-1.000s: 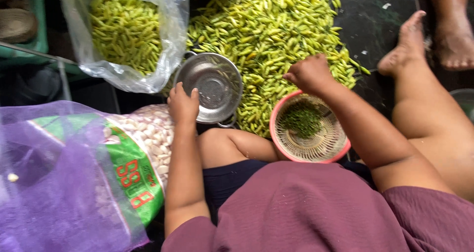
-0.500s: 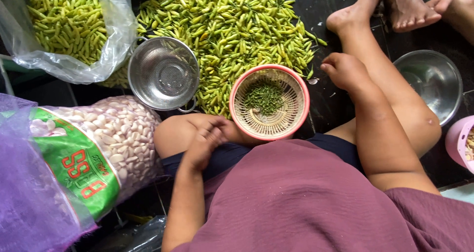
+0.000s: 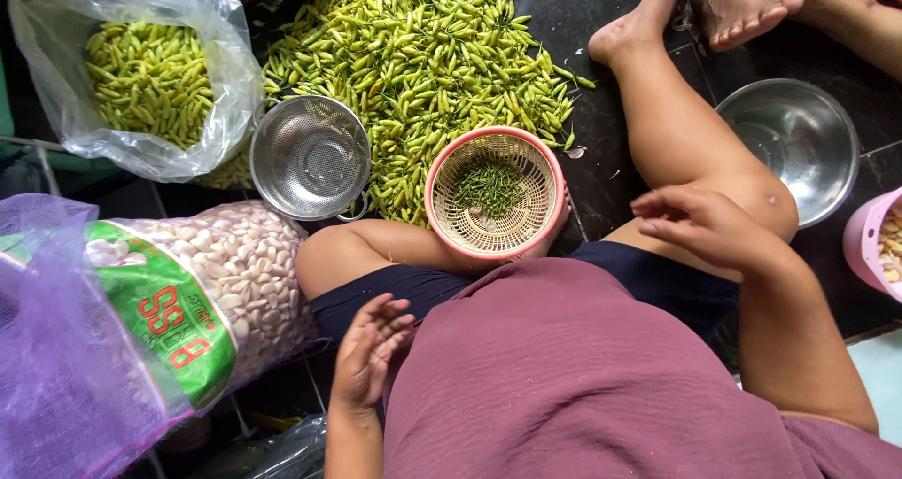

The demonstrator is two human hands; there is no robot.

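Resting empty, both hands sit apart from the work for the moment. The left hand [image 3: 368,352], at lower centre-left of the frame, hovers with fingers loosely spread beside the maroon shirt [image 3: 601,376], holding nothing. The right hand [image 3: 700,224], right of centre, lies over the bent knee with fingers relaxed and slightly curled, also holding nothing.

Between the 2 hands, against the person's leg, stands the pink-rimmed woven basket [image 3: 495,193], holding a small heap of dark green stems. Just above it, across the upper centre of the frame, the pile of green chillies [image 3: 423,56] spreads over the dark floor [image 3: 611,169]. Touching the pile's left edge is a steel colander [image 3: 310,157], which looks empty. In the upper left a clear plastic bag [image 3: 141,75] holds more chillies. At lower left a purple mesh sack [image 3: 66,347] lies over a bag of pale peeled cloves [image 3: 240,272]. At the right edge sit a steel bowl [image 3: 799,146] and part of a pink tub [image 3: 874,244]. Another person's feet [image 3: 742,5] show at upper right.

This reads as a pause in de-stemming chillies. The next move likely calls for a reach forward to the pile, picking 1 chilli and pinching off its stem over the basket.
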